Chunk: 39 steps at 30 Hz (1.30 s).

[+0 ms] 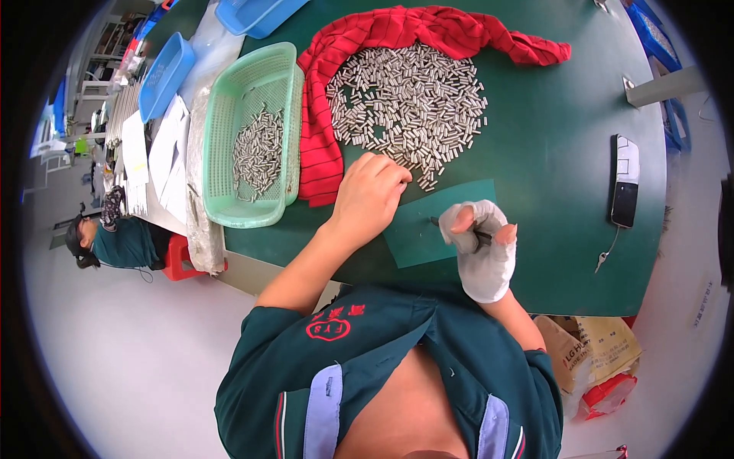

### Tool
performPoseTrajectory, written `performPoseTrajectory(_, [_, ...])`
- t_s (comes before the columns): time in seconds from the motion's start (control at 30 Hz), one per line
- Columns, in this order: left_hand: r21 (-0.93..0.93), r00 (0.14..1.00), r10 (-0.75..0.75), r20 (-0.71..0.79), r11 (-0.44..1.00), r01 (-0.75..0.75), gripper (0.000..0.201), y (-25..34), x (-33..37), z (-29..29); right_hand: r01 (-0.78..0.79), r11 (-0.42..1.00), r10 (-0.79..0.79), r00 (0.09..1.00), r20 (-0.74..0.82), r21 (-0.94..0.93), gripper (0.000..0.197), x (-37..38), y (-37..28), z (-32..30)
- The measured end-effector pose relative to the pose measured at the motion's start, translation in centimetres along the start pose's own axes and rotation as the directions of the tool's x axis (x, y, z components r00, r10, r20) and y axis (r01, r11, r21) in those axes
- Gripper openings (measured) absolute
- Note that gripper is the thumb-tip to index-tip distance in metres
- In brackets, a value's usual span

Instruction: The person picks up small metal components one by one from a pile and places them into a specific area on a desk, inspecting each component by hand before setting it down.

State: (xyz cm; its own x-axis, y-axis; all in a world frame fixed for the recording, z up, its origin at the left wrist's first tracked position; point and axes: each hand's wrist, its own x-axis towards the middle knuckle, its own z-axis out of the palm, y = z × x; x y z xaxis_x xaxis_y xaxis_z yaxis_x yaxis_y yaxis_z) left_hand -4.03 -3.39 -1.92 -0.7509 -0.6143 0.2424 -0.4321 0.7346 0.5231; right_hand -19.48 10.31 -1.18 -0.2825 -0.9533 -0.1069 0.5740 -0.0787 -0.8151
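Note:
A wide pile of small silvery metal cylinders (413,99) lies on the green table. At its near edge is my bare left hand (371,191), fingers curled and pinched together. Whatever is between those fingertips is too small to make out. To its right, my right hand (484,249) wears a white glove that leaves the thumb tip and a fingertip bare. That hand is closed around a dark slender tool (483,238), mostly hidden by the fingers. Under and between the hands lies a flat green sheet (417,241).
A red striped cloth (321,153) curves around the pile's left and far sides. A green basket (215,164) with more metal cylinders (260,153) stands left. Blue trays (164,76) are beyond. A phone (625,180) with a key (601,262) lies right. Another person (115,243) sits far left.

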Motion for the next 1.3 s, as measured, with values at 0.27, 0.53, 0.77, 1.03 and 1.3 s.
performPoseTrajectory(0.27, [0.052, 0.999, -0.027, 0.025, 0.998, 0.026, 0.010, -0.2, 0.0, 0.3, 0.013, 1.000, -0.013, 1.000, -0.019, -0.017, 0.078, 0.1, -0.2, 0.3])
performPoseTrajectory(0.53, [-0.477, 0.982, -0.172, 0.072, 0.859, 0.185, 0.008, 0.3, -1.0, -0.2, 0.007, 1.000, -0.007, 1.000, -0.001, -0.001, 0.080, 0.3, -0.1, 0.1])
performPoseTrajectory(0.77, [-0.613, 0.958, -0.242, 0.154, 0.737, 0.285, 0.007, 1.3, -2.2, -0.5, 0.000, 1.000, 0.000, 1.000, 0.018, -0.017, 0.082, 0.5, -0.1, 0.2])
performPoseTrajectory(1.03, [-0.078, 0.999, -0.027, -0.037, 0.997, 0.024, 0.012, 2.4, -3.5, 1.4, 0.009, 0.973, -0.011, 1.000, 0.005, 0.230, 0.073, 1.9, -0.3, 1.4])
performPoseTrajectory(1.3, [-0.030, 0.996, 0.000, -0.093, 1.000, -0.003, 0.012, 2.3, -3.8, 1.8, -0.039, 0.958, 0.041, 0.999, -0.002, 0.285, 0.066, 2.8, -0.1, 1.7])
